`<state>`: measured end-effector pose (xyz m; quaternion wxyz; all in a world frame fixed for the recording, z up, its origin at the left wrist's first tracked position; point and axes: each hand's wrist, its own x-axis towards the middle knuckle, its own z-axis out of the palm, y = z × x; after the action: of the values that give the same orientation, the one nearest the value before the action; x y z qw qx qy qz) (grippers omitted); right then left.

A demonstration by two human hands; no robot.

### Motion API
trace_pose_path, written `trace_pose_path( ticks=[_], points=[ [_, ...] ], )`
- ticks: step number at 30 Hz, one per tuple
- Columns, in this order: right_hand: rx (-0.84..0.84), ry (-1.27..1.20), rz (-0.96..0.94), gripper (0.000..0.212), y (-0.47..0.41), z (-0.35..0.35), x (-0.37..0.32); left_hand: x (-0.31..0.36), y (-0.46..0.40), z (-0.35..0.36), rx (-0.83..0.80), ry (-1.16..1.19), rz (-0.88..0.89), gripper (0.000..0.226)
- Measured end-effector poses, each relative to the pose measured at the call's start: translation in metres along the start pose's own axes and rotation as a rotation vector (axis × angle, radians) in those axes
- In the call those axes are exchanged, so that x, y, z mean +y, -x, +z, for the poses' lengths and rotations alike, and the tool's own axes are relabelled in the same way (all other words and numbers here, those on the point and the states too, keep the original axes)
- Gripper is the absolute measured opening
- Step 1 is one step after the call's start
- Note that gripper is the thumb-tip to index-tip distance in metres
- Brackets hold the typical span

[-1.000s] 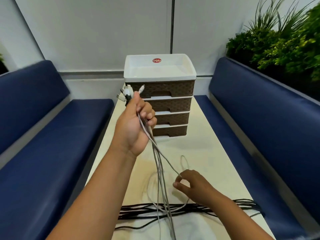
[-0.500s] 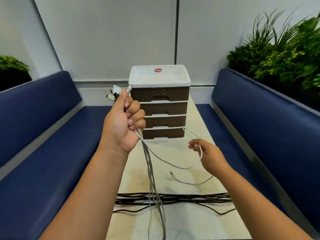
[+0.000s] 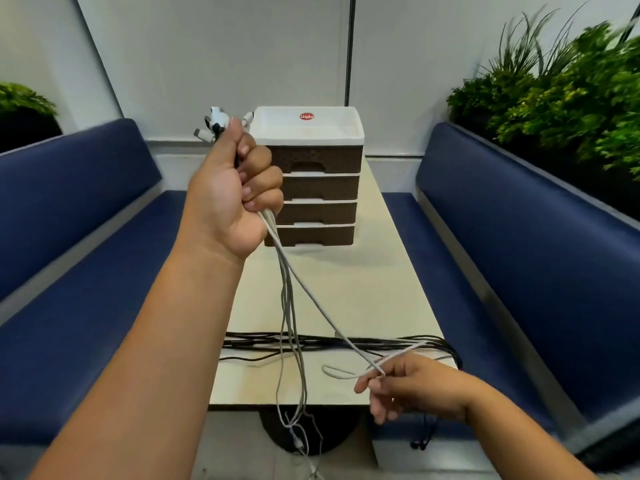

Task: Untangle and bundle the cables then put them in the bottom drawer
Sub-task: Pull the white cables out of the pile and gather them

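My left hand point(image 3: 230, 199) is raised in a fist around a bunch of white cables point(image 3: 289, 306), their plugs point(image 3: 214, 124) sticking out above the fist. The strands hang down past the table's near edge. My right hand point(image 3: 412, 386) pinches one white cable low at the near right, pulled taut from the fist. Black cables point(image 3: 346, 342) lie stretched across the table. The brown drawer unit point(image 3: 313, 181) with a white top stands at the far end, its bottom drawer point(image 3: 311, 235) closed.
The narrow cream table point(image 3: 374, 289) runs between two blue benches, one on the left point(image 3: 79, 271) and one on the right point(image 3: 519, 254). Green plants point(image 3: 568, 88) stand behind the right bench. The table's dark round foot point(image 3: 332, 431) shows below the near edge.
My right hand has drawn one white cable down and toward me, from beside the drawers to the table's near edge. My left hand stayed raised with the bunch.
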<state>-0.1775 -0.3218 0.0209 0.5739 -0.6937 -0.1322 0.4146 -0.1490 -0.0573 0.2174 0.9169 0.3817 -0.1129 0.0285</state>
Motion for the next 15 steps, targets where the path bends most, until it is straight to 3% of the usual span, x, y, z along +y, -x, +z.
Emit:
trace_pose_path(
  ticks=[3, 5, 7, 12, 15],
  points=[
    [0.044, -0.519, 0.035, 0.033, -0.003, 0.016, 0.050, -0.002, 0.011, 0.007, 0.008, -0.039, 0.006, 0.041],
    [0.106, -0.677, 0.043, 0.044, -0.005, 0.028, 0.070, -0.009, 0.018, 0.011, 0.028, -0.089, 0.001, 0.039],
    [0.154, -0.523, 0.101, 0.042, -0.005, 0.038, 0.072, -0.019, 0.024, 0.012, 0.046, -0.137, -0.014, 0.039],
    [0.057, 0.335, 0.163, 0.048, 0.030, 0.051, 0.015, -0.033, 0.036, 0.010, 0.054, -0.174, -0.059, 0.039],
    [-0.097, 0.411, 0.080, 0.044, 0.061, 0.056, -0.032, -0.027, 0.043, 0.010, 0.039, -0.176, -0.056, 0.039]
  ],
)
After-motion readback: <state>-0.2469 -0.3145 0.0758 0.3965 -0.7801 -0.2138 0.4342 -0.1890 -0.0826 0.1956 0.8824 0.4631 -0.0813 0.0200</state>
